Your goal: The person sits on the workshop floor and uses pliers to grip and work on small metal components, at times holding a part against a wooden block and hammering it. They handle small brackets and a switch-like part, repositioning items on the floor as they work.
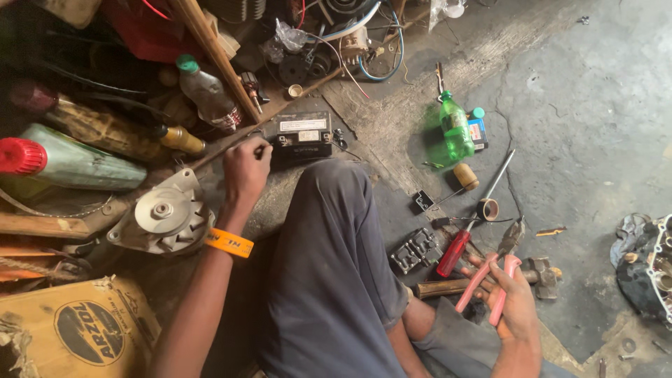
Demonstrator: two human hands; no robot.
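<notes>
The left hand (246,166) reaches far and is curled at the left end of a small black battery box (302,135), fingers closed as if pinching something there, though what it grips is too small to tell; the box lies just right of the hand, its long axis running left to right, and this hand is by far the nearer to it. The right hand (516,297) stays near and right, wrapped around pink-handled pliers (492,273) whose jaws point far and slightly right. Between the two rises the person's bent knee (329,231) in grey trousers. A grey alternator (164,217) sits near-left of the left wrist; a red-handled screwdriver (455,252), a hammer (483,281) and a green bottle (455,129) lie on the floor to the right.
</notes>
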